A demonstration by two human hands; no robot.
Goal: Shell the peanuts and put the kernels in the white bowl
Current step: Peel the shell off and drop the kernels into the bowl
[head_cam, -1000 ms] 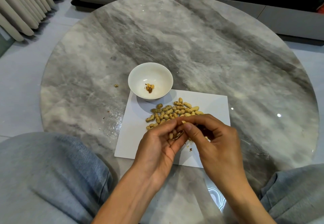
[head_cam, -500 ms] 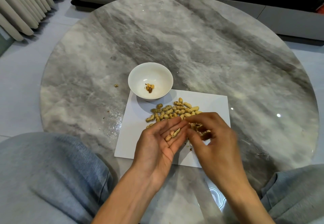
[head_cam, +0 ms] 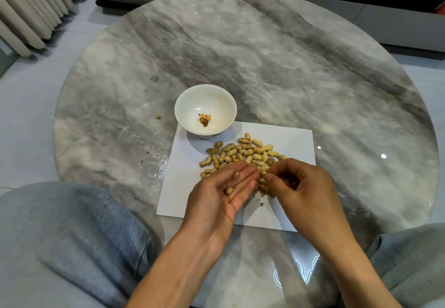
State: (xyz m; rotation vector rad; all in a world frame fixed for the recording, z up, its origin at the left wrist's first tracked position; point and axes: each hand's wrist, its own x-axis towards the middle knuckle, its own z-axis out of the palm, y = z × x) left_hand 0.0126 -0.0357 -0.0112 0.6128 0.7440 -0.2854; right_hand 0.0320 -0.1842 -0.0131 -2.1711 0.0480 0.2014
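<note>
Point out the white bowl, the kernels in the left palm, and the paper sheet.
white bowl [head_cam: 218,95]: head view, bare inner wall.
kernels [head_cam: 230,190]: head view, kernel on palm.
paper sheet [head_cam: 292,136]: head view, bare far corner.

The small white ceramic bowl [head_cam: 205,111] is sitting on the far left corner of the white rectangular paper sheet [head_cam: 292,139]; the heap of tan unshelled peanuts [head_cam: 240,154] is lying just behind both hands.

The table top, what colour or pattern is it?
Grey and white marbled veining, glossy, on the round table top, seen in the head view.
</note>
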